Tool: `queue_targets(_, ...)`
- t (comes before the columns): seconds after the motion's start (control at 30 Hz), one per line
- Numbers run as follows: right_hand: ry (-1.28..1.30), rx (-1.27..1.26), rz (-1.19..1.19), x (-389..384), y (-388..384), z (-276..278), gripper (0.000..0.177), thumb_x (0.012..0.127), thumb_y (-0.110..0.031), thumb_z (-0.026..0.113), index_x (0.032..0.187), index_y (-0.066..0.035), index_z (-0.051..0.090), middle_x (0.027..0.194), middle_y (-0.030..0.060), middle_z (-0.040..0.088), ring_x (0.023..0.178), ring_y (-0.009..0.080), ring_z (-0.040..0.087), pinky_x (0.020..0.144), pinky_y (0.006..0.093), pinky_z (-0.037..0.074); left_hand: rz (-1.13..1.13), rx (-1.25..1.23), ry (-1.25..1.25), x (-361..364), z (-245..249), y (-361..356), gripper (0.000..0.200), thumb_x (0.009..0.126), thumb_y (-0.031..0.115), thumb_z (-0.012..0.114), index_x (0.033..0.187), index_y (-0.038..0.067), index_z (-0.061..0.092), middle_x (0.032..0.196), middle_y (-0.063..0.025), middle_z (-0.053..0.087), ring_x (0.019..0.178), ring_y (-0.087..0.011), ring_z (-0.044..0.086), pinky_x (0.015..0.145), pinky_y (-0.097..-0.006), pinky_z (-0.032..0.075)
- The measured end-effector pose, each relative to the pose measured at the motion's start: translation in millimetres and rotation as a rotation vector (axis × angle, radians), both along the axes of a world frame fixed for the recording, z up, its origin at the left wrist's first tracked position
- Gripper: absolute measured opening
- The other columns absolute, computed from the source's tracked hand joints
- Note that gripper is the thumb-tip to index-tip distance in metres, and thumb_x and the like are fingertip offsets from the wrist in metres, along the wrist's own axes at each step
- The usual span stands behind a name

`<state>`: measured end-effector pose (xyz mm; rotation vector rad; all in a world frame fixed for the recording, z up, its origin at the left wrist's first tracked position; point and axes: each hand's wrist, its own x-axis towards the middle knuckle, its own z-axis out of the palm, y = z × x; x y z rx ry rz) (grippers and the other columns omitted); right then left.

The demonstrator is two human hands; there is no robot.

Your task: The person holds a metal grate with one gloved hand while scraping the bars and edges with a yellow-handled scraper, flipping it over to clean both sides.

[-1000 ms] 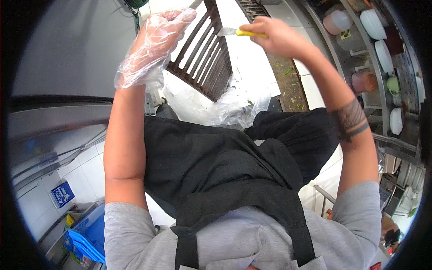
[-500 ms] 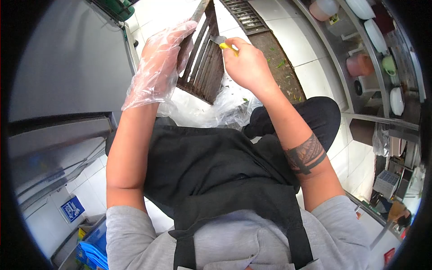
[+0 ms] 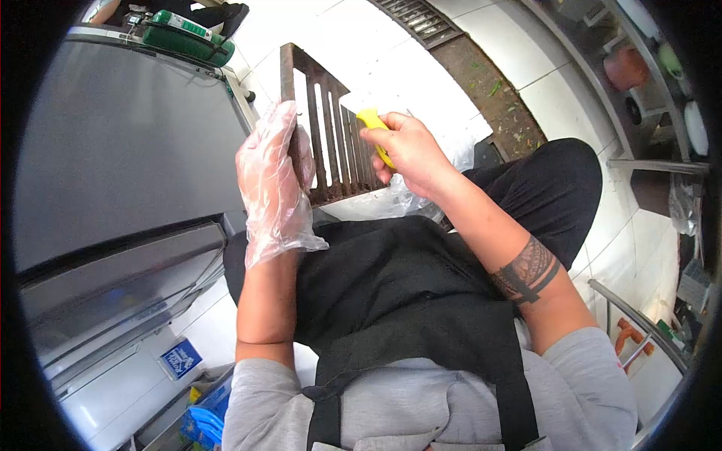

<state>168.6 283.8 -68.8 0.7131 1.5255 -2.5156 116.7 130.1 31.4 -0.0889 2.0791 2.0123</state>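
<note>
A rusty slatted metal drain grate (image 3: 329, 135) is tilted up in front of my knees. My left hand (image 3: 272, 169), inside a clear plastic glove, grips its left side rail. Bare, my right hand (image 3: 415, 154) is closed round the yellow handle of a scraper (image 3: 369, 119). The scraper's pale blade points up and left and overlaps the grate's slats in this view. Below the grate, crumpled clear plastic (image 3: 406, 197) lies close to my black apron (image 3: 391, 263).
An uncovered drain channel (image 3: 492, 90) with leaf scraps runs beyond my right hand, another grate (image 3: 419, 22) at its far end. To the left stands a grey cabinet (image 3: 135, 143) with a green cylinder (image 3: 188, 37) behind. Shelving with containers (image 3: 626, 69) lines the right.
My view has shifted. The grate now stands more upright and faces me more. The scraper has come away from deep between the slats to the grate's upper right.
</note>
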Motion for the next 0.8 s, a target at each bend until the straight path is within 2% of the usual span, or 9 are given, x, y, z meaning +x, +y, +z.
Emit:
queue_targets(0.07, -0.03, -0.036, 0.026, 3.3, -5.6, -0.2, 0.028, 0.102, -0.023, 0.062, 0.114, 0.003, 0.061, 0.081, 0.008, 0.063, 0.053, 0.0129, 0.057, 0.039, 0.031, 0.043, 0.015, 0.025, -0.02, 6.6, -2.3, -3.3, 0.024, 0.104, 0.027, 0.064, 0.102, 0.004, 0.066, 0.061, 0.0022, 0.049, 0.046, -0.008, 0.041, 0.044, -0.0261, 0.03)
queue_targets(0.17, -0.003, 0.073, 0.058, 6.2, -11.9, 1.9, 0.03, 0.103, -0.022, 0.059, 0.117, 0.004, 0.061, 0.081, 0.0085, 0.066, 0.052, 0.013, 0.058, 0.038, 0.0312, 0.043, 0.031, 0.085, -0.023, 8.2, -6.3, -7.6, 0.023, 0.105, 0.027, 0.063, 0.103, 0.004, 0.065, 0.061, 0.0017, 0.048, 0.045, -0.0086, 0.04, 0.043, -0.026, 0.03)
queue_targets(0.23, 0.037, 0.134, 0.013, 5.9, -19.4, -12.2, 0.029, 0.102, -0.021, 0.058, 0.115, 0.005, 0.063, 0.078, 0.0076, 0.066, 0.056, 0.0122, 0.06, 0.044, 0.0303, 0.045, 0.03, 0.137, -0.004, 6.7, -11.5, -11.9, 0.023, 0.105, 0.026, 0.062, 0.105, 0.004, 0.065, 0.061, 0.0013, 0.049, 0.045, -0.009, 0.041, 0.043, -0.0258, 0.03)
queue_targets(0.3, 0.171, 0.285, -0.079, 1.8, -25.6, -19.5, 0.035, 0.096, -0.026, 0.061, 0.105, 0.008, 0.067, 0.075, 0.0163, 0.07, 0.065, 0.0201, 0.069, 0.061, 0.0402, 0.054, 0.023, 0.11, 0.014, 5.3, -12.6, -12.0, 0.023, 0.105, 0.026, 0.062, 0.103, 0.003, 0.065, 0.061, 0.0009, 0.049, 0.045, -0.0091, 0.041, 0.043, -0.0257, 0.031)
queue_targets(0.33, 0.16, 0.356, -0.08, 2.1, -27.9, -23.0, 0.036, 0.096, -0.027, 0.06, 0.102, 0.007, 0.068, 0.079, 0.0227, 0.07, 0.076, 0.0301, 0.073, 0.075, 0.0449, 0.054, 0.026, 0.098, 0.024, 4.3, -14.2, -11.8, 0.023, 0.105, 0.026, 0.062, 0.102, 0.004, 0.065, 0.061, 0.0007, 0.049, 0.044, -0.0093, 0.041, 0.042, -0.0256, 0.031)
queue_targets(0.53, 0.178, 0.489, -0.068, -5.2, -23.0, -28.3, 0.036, 0.098, -0.029, 0.056, 0.104, 0.004, 0.068, 0.087, 0.0284, 0.07, 0.088, 0.0456, 0.07, 0.078, 0.0486, 0.053, 0.014, 0.072, 0.044, 9.3, -13.4, 3.7, 0.024, 0.105, 0.027, 0.063, 0.096, 0.005, 0.064, 0.059, 0.0004, 0.05, 0.043, -0.0087, 0.042, 0.041, -0.0245, 0.031)
queue_targets(0.7, 0.253, 0.518, -0.198, -3.3, -25.2, -13.2, 0.033, 0.099, -0.027, 0.054, 0.101, 0.004, 0.066, 0.086, 0.0284, 0.069, 0.088, 0.045, 0.069, 0.078, 0.0491, 0.052, -0.005, 0.068, 0.087, 9.7, -13.8, 5.5, 0.024, 0.105, 0.028, 0.065, 0.097, 0.006, 0.064, 0.059, 0.0013, 0.05, 0.043, -0.0072, 0.042, 0.042, -0.0241, 0.031)
queue_targets(0.77, 0.254, 0.457, -0.164, -6.7, -25.1, -11.0, 0.031, 0.1, -0.024, 0.056, 0.099, 0.006, 0.064, 0.079, 0.017, 0.065, 0.074, 0.0197, 0.062, 0.072, 0.0383, 0.05, 0.001, 0.058, 0.081, 9.4, -12.8, 6.7, 0.023, 0.105, 0.028, 0.065, 0.098, 0.006, 0.065, 0.059, 0.0014, 0.05, 0.043, -0.0072, 0.041, 0.042, -0.0242, 0.031)
queue_targets(0.8, 0.205, 0.534, -0.133, -9.8, -22.5, -9.2, 0.031, 0.1, -0.025, 0.055, 0.097, 0.005, 0.064, 0.077, 0.0176, 0.065, 0.073, 0.021, 0.063, 0.072, 0.0394, 0.05, 0.011, 0.048, 0.073, 10.2, -12.2, 7.4, 0.023, 0.105, 0.028, 0.065, 0.099, 0.005, 0.065, 0.059, 0.0015, 0.049, 0.043, -0.0071, 0.041, 0.042, -0.0243, 0.031)
